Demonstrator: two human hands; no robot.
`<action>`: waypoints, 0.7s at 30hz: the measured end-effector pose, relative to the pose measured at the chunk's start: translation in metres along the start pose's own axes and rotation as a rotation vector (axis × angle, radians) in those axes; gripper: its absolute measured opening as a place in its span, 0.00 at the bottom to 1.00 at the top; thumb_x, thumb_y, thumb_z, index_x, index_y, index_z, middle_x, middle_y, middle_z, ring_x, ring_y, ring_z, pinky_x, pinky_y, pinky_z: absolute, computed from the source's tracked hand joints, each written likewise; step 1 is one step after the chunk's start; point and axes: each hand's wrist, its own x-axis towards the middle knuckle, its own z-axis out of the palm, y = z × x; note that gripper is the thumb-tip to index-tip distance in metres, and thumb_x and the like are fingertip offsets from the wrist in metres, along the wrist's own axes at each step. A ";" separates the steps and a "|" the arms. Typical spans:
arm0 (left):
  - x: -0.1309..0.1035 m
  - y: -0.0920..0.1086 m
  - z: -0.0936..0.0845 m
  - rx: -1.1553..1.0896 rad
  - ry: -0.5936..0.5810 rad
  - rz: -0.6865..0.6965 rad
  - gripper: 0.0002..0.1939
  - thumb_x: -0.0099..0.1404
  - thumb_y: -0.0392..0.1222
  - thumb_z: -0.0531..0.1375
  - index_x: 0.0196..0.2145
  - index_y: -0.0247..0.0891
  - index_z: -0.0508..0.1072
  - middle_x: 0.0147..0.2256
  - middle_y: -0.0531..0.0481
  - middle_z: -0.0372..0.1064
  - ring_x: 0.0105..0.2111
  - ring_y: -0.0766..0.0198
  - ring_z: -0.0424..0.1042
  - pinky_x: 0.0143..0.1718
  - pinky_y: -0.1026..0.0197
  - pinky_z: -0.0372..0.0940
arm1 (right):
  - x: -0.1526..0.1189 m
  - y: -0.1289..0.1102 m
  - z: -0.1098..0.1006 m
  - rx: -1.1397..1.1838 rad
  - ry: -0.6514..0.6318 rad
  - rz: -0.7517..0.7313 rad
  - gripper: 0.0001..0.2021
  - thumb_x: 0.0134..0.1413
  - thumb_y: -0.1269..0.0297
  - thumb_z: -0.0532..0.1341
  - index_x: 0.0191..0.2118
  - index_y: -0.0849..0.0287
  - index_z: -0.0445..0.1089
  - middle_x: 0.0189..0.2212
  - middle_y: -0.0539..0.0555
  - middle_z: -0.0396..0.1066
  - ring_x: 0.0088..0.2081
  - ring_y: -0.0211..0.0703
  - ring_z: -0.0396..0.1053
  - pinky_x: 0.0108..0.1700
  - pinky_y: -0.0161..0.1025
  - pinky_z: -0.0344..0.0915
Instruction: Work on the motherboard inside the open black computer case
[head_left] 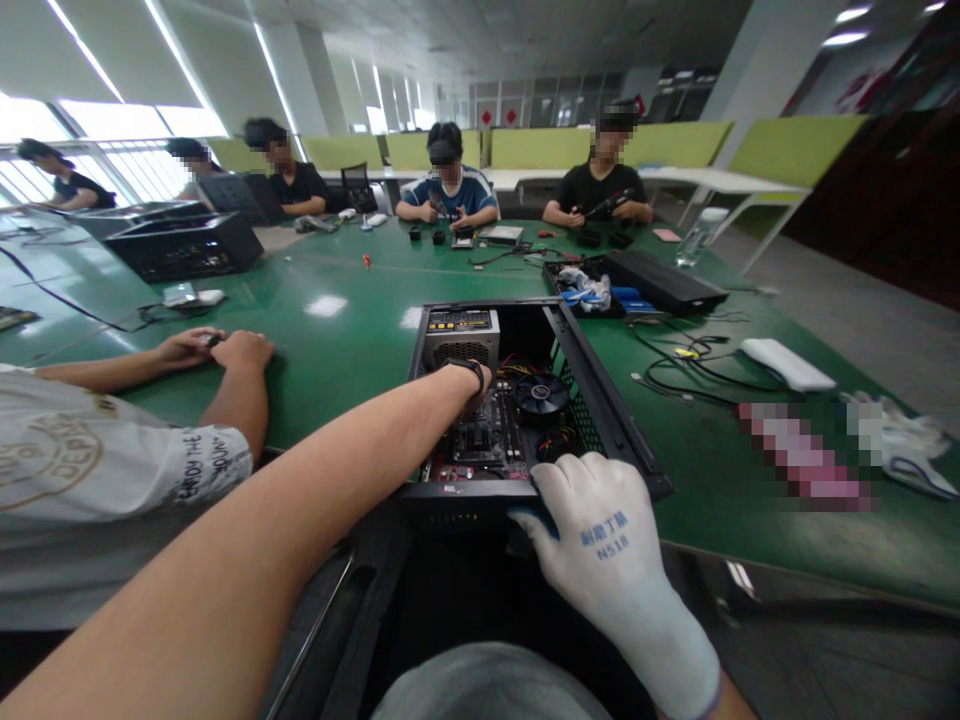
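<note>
An open computer case point(611, 425) lies on its side at the front edge of the green table. Inside it are a power supply point(461, 335), a motherboard point(480, 440) and a round black cooling fan point(541, 395). My left hand point(480, 382), bare with a dark band at the wrist, reaches into the case just below the power supply. Its fingers are mostly hidden, so I cannot see what they touch. My right hand point(600, 515), in a white glove, grips the near rim of the case, thumb below and fingers over the edge.
Beside me on the left, a person's hands point(225, 347) hold something small and dark. Cables point(682, 375), a white box point(787, 364) and white gloves point(911, 440) lie to the right. Beyond the case sits a tool tray point(592, 290). Several people work across the green table point(330, 345).
</note>
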 end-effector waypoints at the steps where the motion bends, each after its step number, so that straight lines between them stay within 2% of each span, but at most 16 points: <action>1: -0.001 0.001 -0.001 0.046 -0.036 -0.006 0.25 0.38 0.53 0.74 0.35 0.41 0.83 0.33 0.45 0.79 0.41 0.50 0.77 0.51 0.56 0.68 | 0.000 0.000 0.000 -0.001 0.002 -0.001 0.11 0.52 0.55 0.66 0.36 0.54 0.69 0.30 0.54 0.67 0.35 0.48 0.58 0.36 0.43 0.42; 3: -0.003 0.003 -0.003 0.155 -0.118 -0.027 0.26 0.39 0.52 0.74 0.38 0.42 0.83 0.37 0.46 0.80 0.44 0.51 0.76 0.52 0.57 0.67 | 0.000 -0.001 -0.001 -0.001 0.004 -0.001 0.11 0.51 0.55 0.66 0.36 0.54 0.69 0.30 0.53 0.67 0.34 0.48 0.58 0.36 0.43 0.42; 6: -0.005 0.004 -0.006 0.152 -0.109 -0.033 0.24 0.41 0.52 0.74 0.38 0.43 0.83 0.36 0.47 0.80 0.44 0.52 0.76 0.51 0.58 0.68 | 0.000 -0.001 -0.001 -0.001 0.012 -0.001 0.11 0.51 0.55 0.66 0.35 0.55 0.68 0.30 0.53 0.67 0.34 0.47 0.57 0.36 0.43 0.42; 12: -0.008 0.005 -0.006 0.077 -0.101 -0.030 0.24 0.43 0.52 0.73 0.38 0.37 0.83 0.37 0.41 0.80 0.46 0.47 0.75 0.54 0.53 0.66 | 0.000 0.000 0.000 0.000 0.005 -0.002 0.11 0.51 0.54 0.66 0.36 0.54 0.68 0.30 0.54 0.67 0.34 0.48 0.57 0.36 0.43 0.42; 18: -0.006 0.004 -0.004 0.144 -0.114 -0.029 0.26 0.41 0.51 0.74 0.40 0.41 0.83 0.38 0.46 0.80 0.46 0.49 0.75 0.54 0.56 0.66 | 0.000 0.000 0.001 0.003 0.001 -0.003 0.11 0.53 0.54 0.65 0.36 0.54 0.68 0.31 0.54 0.67 0.35 0.49 0.57 0.36 0.44 0.42; 21: -0.006 0.004 -0.004 0.126 -0.116 -0.024 0.28 0.39 0.49 0.75 0.41 0.39 0.83 0.40 0.44 0.79 0.48 0.48 0.74 0.55 0.56 0.65 | 0.000 0.001 0.001 0.004 0.007 0.000 0.11 0.52 0.55 0.66 0.36 0.54 0.68 0.31 0.54 0.67 0.35 0.49 0.57 0.36 0.44 0.42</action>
